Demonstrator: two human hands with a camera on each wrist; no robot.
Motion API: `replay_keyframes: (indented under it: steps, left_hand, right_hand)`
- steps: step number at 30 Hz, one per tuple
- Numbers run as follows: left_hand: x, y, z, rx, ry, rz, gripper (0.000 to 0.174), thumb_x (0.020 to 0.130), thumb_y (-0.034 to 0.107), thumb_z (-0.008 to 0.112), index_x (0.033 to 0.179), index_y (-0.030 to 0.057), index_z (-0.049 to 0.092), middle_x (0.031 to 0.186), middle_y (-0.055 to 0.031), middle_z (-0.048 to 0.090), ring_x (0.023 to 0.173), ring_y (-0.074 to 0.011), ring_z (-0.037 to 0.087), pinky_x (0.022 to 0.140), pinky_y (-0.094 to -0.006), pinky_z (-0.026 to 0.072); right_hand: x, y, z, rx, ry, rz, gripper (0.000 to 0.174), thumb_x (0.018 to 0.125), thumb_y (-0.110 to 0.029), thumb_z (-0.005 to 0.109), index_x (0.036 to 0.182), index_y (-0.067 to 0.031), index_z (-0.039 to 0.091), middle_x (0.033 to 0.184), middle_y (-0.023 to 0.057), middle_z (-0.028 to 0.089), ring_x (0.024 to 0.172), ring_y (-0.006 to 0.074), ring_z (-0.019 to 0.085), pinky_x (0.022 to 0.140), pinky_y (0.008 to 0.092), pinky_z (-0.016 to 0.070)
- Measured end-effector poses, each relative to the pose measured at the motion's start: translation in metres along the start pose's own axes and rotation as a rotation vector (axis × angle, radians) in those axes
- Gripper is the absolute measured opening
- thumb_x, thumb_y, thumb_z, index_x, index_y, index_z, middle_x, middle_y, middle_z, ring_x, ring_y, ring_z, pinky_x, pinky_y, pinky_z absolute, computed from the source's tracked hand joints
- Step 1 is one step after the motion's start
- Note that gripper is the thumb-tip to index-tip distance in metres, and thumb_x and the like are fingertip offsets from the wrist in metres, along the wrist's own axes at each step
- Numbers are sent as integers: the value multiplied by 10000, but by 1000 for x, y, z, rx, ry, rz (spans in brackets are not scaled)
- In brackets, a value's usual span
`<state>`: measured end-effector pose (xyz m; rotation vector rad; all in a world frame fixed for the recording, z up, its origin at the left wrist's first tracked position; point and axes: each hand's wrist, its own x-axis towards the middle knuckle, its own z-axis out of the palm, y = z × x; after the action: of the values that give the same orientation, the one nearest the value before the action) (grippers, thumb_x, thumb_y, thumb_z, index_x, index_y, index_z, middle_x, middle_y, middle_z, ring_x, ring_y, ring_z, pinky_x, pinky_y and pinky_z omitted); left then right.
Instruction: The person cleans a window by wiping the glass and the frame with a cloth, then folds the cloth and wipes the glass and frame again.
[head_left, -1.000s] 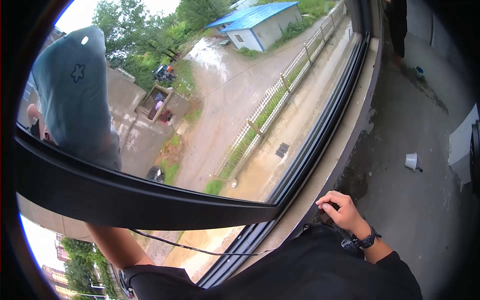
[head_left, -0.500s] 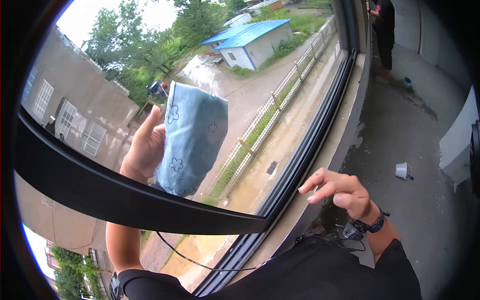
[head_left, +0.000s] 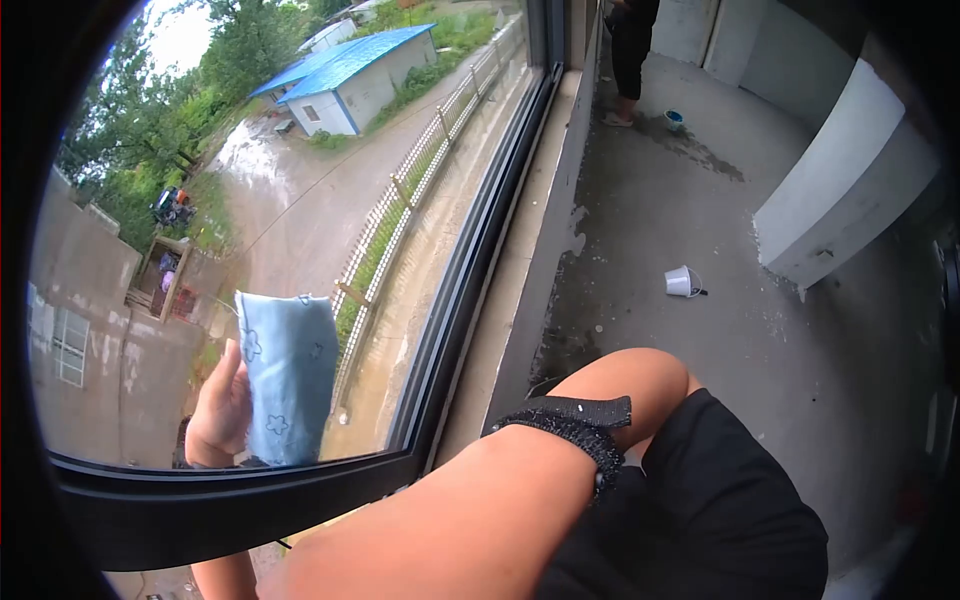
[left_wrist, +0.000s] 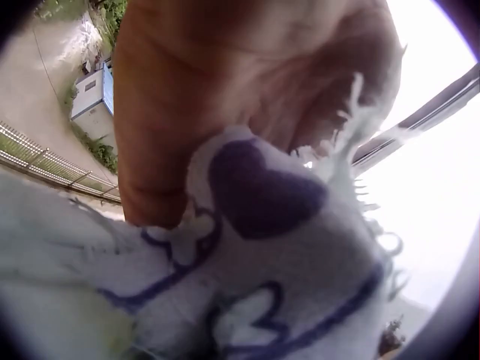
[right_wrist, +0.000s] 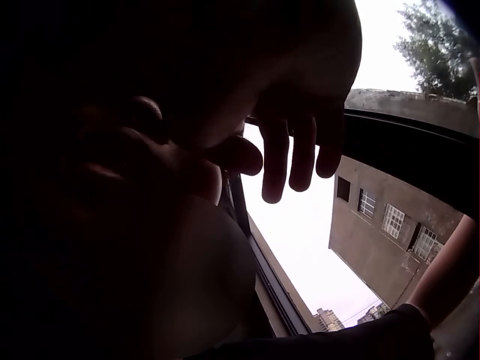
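Outside the window glass (head_left: 290, 240), my left hand (head_left: 220, 415) holds a pale blue cloth (head_left: 285, 385) with flower outlines, flat against the pane. The left wrist view shows a frayed cloth edge and a purple heart print by the fingers of that hand. The left forearm passes below the black window frame (head_left: 250, 510). My right hand (head_left: 430, 520) is raised close to the head camera, large and blurred, its arm bent and a black wristband (head_left: 570, 430) round the wrist. In the right wrist view its fingers (right_wrist: 300, 157) hang loosely, holding nothing, beside my shadowed head.
The window track and sill (head_left: 520, 260) run along the wall. Indoors, a small white bucket (head_left: 683, 281) lies tipped on the concrete floor near a pillar (head_left: 830, 170). Farther off stand a person in dark clothes (head_left: 630, 50) and a blue-green bowl (head_left: 674, 119).
The cloth has come from the pane's far upper left down nearer the frame and track. My right hand has risen from beside the sill to near the head camera. The view has turned right.
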<state>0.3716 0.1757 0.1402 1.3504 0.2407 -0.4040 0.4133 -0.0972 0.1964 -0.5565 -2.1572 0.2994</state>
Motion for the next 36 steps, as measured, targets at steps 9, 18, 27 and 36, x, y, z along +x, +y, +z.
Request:
replay_keyframes:
  steps: [9, 18, 27, 36]
  left_hand:
    - [35, -45, 5, 64, -6, -255, 565, 979, 425, 388, 1284, -45, 454, 1298, -108, 518, 1190, -218, 472, 1032, -347, 339]
    - [82, -50, 20, 200, 48, -391, 648, 967, 524, 339, 1291, -24, 459, 1289, -109, 520, 1140, -179, 491, 999, -326, 357]
    - [-27, 176, 54, 168, -136, 491, 715, 975, 532, 239, 1225, -77, 520, 1178, -206, 598, 1060, -280, 599, 982, -375, 417]
    - [22, 151, 47, 104, -169, 174, 535, 987, 399, 343, 1300, -22, 451, 1243, -157, 559, 1100, -256, 568, 990, -377, 413]
  right_hand:
    - [-125, 24, 28, 277, 438, 555, 252, 826, 20, 528, 1041, -29, 649, 852, 72, 630, 812, 213, 595, 746, 320, 464]
    - [-215, 2, 101, 162, 723, 979, 237, 815, 28, 523, 1004, -7, 662, 861, 92, 652, 794, 174, 616, 753, 287, 479]
    - [-230, 5, 119, 197, 1077, 1002, 178, 849, 31, 504, 938, 9, 657, 807, 83, 636, 763, 139, 617, 716, 255, 480]
    - [-244, 12, 143, 0, 1008, 1078, 162, 856, -11, 522, 931, -5, 666, 825, 67, 653, 770, 126, 632, 727, 255, 488]
